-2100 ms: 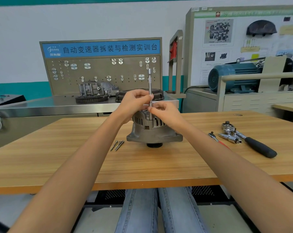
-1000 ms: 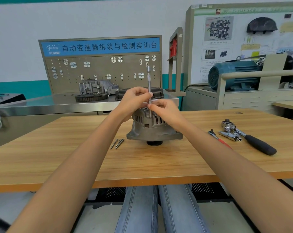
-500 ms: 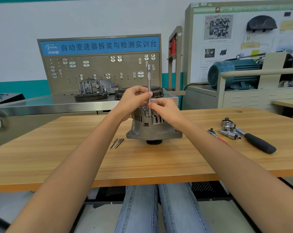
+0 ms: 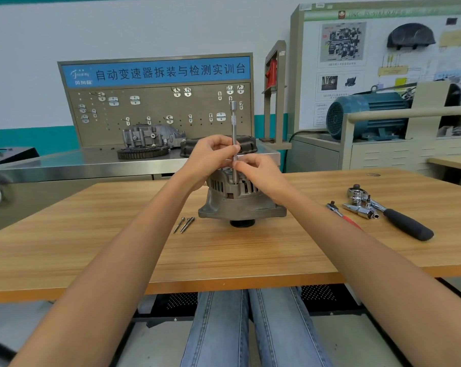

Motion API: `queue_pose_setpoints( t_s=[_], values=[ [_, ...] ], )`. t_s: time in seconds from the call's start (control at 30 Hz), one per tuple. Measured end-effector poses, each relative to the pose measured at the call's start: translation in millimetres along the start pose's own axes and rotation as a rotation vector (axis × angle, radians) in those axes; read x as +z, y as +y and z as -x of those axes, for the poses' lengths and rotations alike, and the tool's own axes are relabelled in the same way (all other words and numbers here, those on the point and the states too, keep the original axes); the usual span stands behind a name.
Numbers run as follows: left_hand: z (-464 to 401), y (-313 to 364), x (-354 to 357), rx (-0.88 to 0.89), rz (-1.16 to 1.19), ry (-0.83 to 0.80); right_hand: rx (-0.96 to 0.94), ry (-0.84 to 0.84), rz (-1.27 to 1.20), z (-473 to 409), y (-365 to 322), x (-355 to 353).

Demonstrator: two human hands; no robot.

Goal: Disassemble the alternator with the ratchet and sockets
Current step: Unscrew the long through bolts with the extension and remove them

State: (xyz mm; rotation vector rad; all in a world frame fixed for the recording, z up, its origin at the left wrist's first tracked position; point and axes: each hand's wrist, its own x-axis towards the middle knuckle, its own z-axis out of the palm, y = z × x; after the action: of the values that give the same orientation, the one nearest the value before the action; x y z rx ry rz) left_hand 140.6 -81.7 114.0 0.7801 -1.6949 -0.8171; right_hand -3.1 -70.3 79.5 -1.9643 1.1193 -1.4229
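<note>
A grey alternator [image 4: 240, 200] stands pulley-down in the middle of the wooden table [image 4: 224, 250]. A slim steel extension bar [image 4: 234, 123] rises upright from its top, its lower end down among the housing fins. My left hand [image 4: 211, 157] pinches the bar's shaft from the left. My right hand [image 4: 261, 173] pinches it just below, from the right. Three long bolts [image 4: 184, 224] lie on the table left of the alternator. The ratchet [image 4: 393, 215] with a black handle lies to the right, with sockets [image 4: 361, 211] beside it.
A small red-handled driver [image 4: 342, 214] lies between the alternator and the ratchet. Behind the table stands a steel bench with a gear and casings [image 4: 147, 144], a pegboard [image 4: 158, 112], and a blue motor [image 4: 367, 115] at the right.
Both hands have stayed pinched on the upright bar over the alternator, with only small finger shifts. The view has tilted slightly.
</note>
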Motion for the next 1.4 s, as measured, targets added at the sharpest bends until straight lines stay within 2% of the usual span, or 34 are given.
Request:
queue_pose_setpoints(
  t_s=[0.7, 0.9, 1.13, 1.4],
  values=[
    [-1.3, -1.1, 0.0, 0.009, -0.058, 0.024, -0.023, 0.030, -0.003, 4.5, -5.4, 1.1],
    [0.0, -0.9, 1.0, 0.018, -0.058, -0.015, -0.032, 0.022, 0.022, 5.9, -7.8, -0.6],
    [0.1, -1.7, -3.5, 0.004, 0.062, -0.047, -0.016, 0.009, 0.050, 5.4, -9.4, -1.9],
    [-4.2, -0.1, -1.3, -0.037, 0.038, -0.009, -0.037, 0.042, 0.049, 3.6, -4.8, 1.5]
  ],
)
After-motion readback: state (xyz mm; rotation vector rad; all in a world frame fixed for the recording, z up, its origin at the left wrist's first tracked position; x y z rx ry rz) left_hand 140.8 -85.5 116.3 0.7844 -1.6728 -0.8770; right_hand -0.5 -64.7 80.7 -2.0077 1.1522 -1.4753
